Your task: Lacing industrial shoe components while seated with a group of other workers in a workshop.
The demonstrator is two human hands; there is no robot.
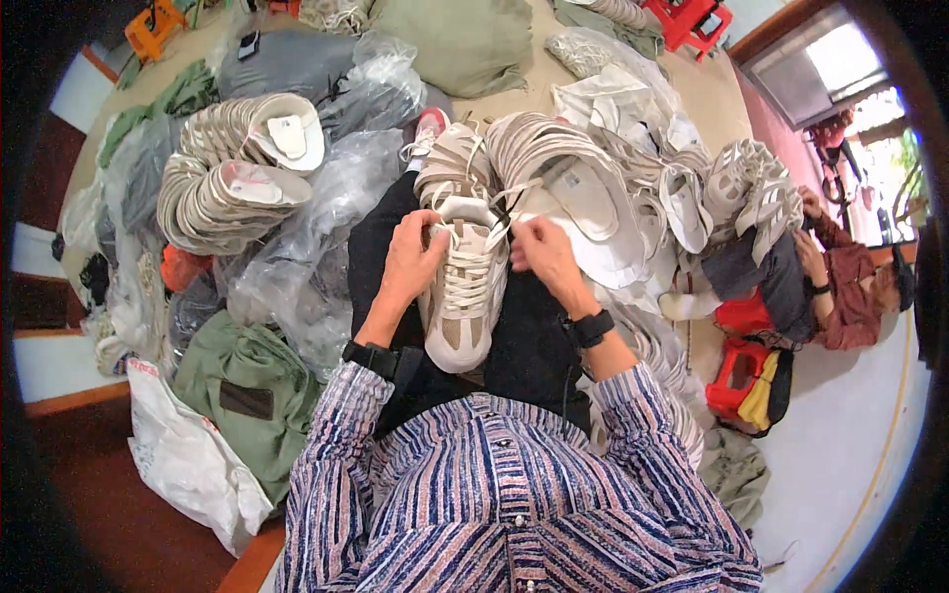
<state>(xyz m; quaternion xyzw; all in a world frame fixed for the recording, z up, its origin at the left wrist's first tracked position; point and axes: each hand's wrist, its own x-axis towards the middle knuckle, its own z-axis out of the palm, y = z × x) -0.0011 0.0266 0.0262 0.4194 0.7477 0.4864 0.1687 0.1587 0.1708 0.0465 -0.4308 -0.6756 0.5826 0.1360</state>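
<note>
A beige and white lace-up shoe upper (461, 321) rests on my lap, toe toward me, with pale laces threaded in rows down its front. My left hand (410, 259) is closed on its left side near the collar, the fingertips by the top lace rows. On the other side my right hand (547, 259) is pinched at the end of a pale shoelace (499, 235) by the top eyelets. A thin dark strip (508, 205) shows just above that hand; its kind cannot be made out.
Nested stacks of uppers (554, 158) stand right beyond my knees, others (232, 212) at the left. Clear plastic bags (316, 252) and a green cloth sack (242, 385) lie left. A red stool (733, 381) is at right, near another seated person (855, 301) handling uppers.
</note>
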